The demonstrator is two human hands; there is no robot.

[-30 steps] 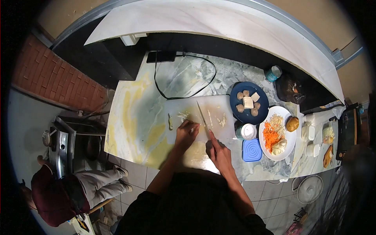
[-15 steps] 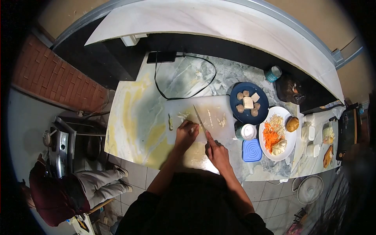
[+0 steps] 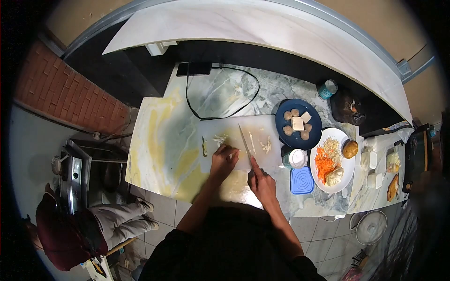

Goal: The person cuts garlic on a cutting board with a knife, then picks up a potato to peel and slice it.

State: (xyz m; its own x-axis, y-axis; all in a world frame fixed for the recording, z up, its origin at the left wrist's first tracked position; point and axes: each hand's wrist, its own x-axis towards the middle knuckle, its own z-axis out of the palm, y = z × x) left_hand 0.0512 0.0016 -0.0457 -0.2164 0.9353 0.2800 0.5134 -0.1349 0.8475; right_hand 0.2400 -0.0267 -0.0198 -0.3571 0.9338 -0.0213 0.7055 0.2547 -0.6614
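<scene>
My right hand (image 3: 262, 184) is wrapped round the handle of a knife (image 3: 245, 141), its blade pointing away from me over a white cutting board (image 3: 262, 123). My left hand (image 3: 224, 161) is closed with the fingertips bunched on the board, left of the blade. A small pale piece shows at those fingertips, too small to name. Pale cut shreds (image 3: 266, 145) lie right of the blade, and more pale bits (image 3: 219, 139) lie beyond my left hand. A thin greenish strip (image 3: 204, 146) rests near the board's left edge.
Right of the board stand a dark blue plate (image 3: 291, 139) of balls and pale blocks, a white-lidded jar (image 3: 297, 158), a blue container (image 3: 301, 181) and a white plate (image 3: 333, 188) with shredded carrot. A black cable (image 3: 220, 117) loops behind. Another person (image 3: 70, 229) is at left.
The knife blade has moved slightly to the right, away from my left fingertips, with its tip shifted right. My left hand stays nearly in place.
</scene>
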